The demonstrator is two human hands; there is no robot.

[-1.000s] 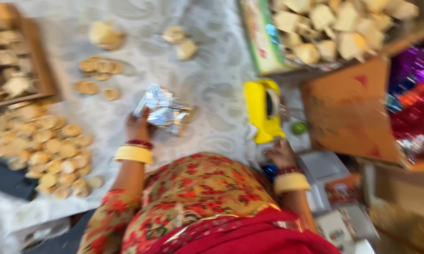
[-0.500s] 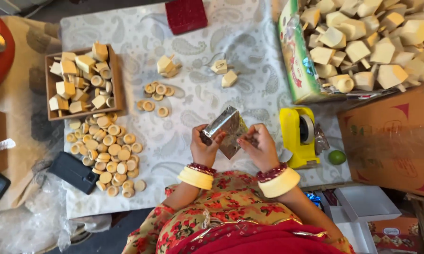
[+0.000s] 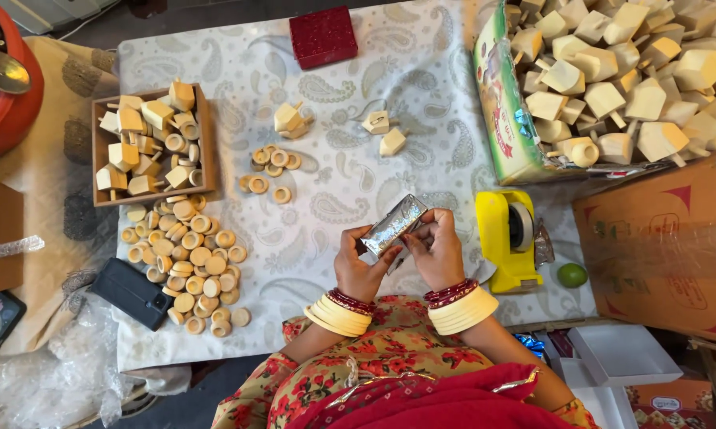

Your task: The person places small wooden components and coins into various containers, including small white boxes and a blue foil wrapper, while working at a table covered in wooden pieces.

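1. Both hands are on a silvery foil-wrapped packet, held up just over the tabletop, right next to the yellow tape dispenser on its left side.
2. Left hand grips the lower end of the packet, fingers curled around it.
3. Right hand pinches the upper end, sitting between the packet and the dispenser.
4. Small green ball lies just right of the dispenser.
5. Far left of the dispenser there's a heap of wooden rings, with a wooden tray of cut blocks above it and a black case at its lower edge.
6. Above the dispenser: a big bag of wooden blocks. A red box sits well up and left of it.
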